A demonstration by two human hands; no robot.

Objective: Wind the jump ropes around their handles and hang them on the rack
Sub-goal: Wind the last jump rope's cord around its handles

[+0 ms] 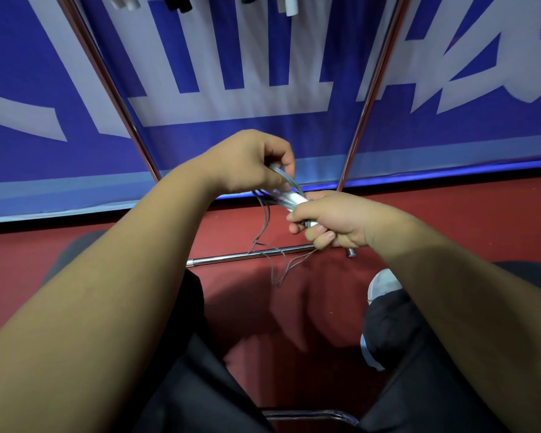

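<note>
A seated person winds a jump rope in front of a blue banner with large white lettering [28, 157], seen from a head-worn camera. The slanted chrome tubes of the metal rack [107, 79] cross the banner. At the top edge, several black and white handles of other ropes [289, 7] hang down. Whether they sit on the rack's top bar cannot be told, as that bar is out of view.

Left of centre, the left hand [247, 164] is curled, its fingertips pinching a bunch of coils of the thin grey jump rope [289, 184]. Just beside it, the rope runs onto the white plastic handles [295, 200], which appear to be held together as a pair. The right hand [334, 220] is closed in a fist round their lower end.

Several loose loops of the rope dangle below both hands. They hang in front of the rack's chrome base bar [247, 257], which lies on the red floor [450, 220]. A pale shoe [383, 282] shows at lower right.

The winding looks partly done: some turns are on the handles, but the slack hanging below has yet to be taken up. Hanging this rope on the rack is not yet done.
</note>
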